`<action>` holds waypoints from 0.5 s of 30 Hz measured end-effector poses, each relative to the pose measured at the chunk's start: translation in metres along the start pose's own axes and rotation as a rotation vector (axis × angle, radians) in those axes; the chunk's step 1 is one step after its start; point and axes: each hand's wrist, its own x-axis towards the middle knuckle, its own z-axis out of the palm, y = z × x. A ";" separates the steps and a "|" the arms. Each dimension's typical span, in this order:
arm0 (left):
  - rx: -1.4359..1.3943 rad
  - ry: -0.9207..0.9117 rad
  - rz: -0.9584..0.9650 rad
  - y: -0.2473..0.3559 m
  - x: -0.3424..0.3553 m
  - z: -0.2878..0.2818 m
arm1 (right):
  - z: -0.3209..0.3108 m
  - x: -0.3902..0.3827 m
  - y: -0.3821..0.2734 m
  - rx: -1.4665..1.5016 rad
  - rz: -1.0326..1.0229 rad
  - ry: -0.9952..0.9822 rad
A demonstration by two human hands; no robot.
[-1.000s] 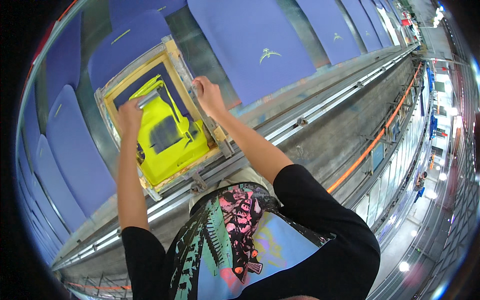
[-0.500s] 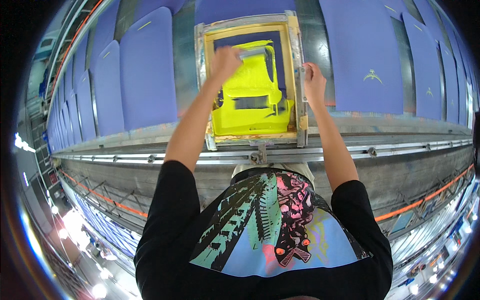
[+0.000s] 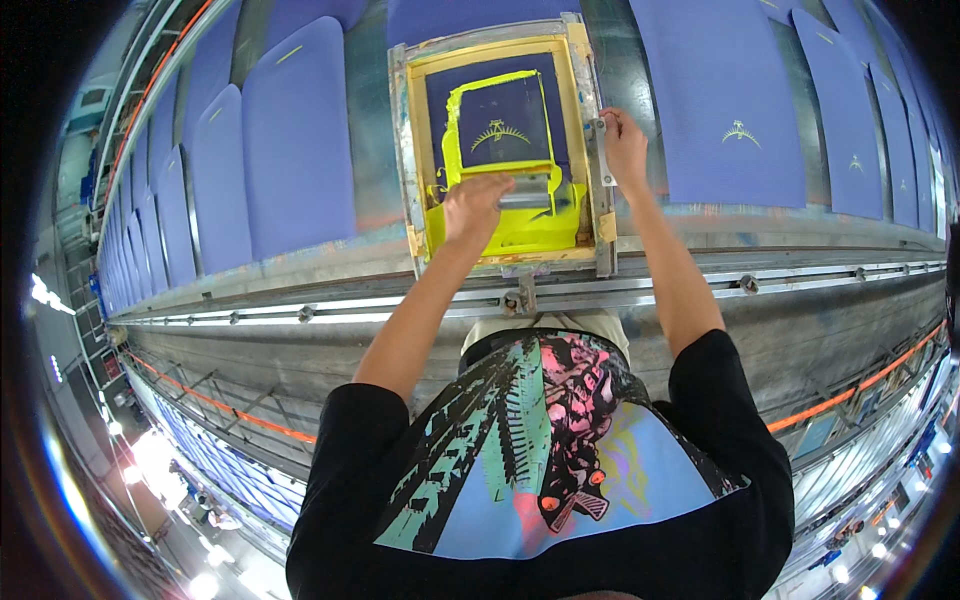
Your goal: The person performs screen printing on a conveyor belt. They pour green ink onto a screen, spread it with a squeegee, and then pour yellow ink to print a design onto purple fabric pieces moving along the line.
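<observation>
A screen printing frame (image 3: 402, 110) lies on the fabric in front of me, its mesh partly covered with bright yellow ink (image 3: 500, 238). My left hand (image 3: 474, 208) is closed round the end of a squeegee (image 3: 528, 191), which rests across the lower middle of the mesh. Above the squeegee, a winged emblem (image 3: 500, 137) shows in a dark area edged with ink. At the frame's right side, the curled fingers of my right hand (image 3: 626, 150) grip its edge beside a small metal plate (image 3: 606, 160); the fingertips are partly hidden.
Purple fabric pieces (image 3: 296, 150) lie in rows along the long metal table (image 3: 370, 130) on both sides. The right-hand piece (image 3: 720, 90) bears a small yellow emblem. A metal rail (image 3: 400, 309) with clamps runs along the near edge, between me and the frame.
My left hand has drawn the squeegee from the upper part of the mesh toward me, thinning the ink there and exposing the emblem. My right hand stays at the frame's right edge.
</observation>
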 end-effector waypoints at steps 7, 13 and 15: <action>-0.113 0.070 0.060 0.011 -0.056 -0.026 | -0.002 0.001 -0.042 -0.192 -0.171 0.025; -0.131 0.134 -0.009 -0.026 -0.079 -0.086 | 0.051 -0.043 -0.108 -0.092 -0.203 0.033; -0.105 0.115 -0.045 -0.024 -0.083 -0.091 | 0.055 -0.053 -0.108 -0.081 -0.185 -0.012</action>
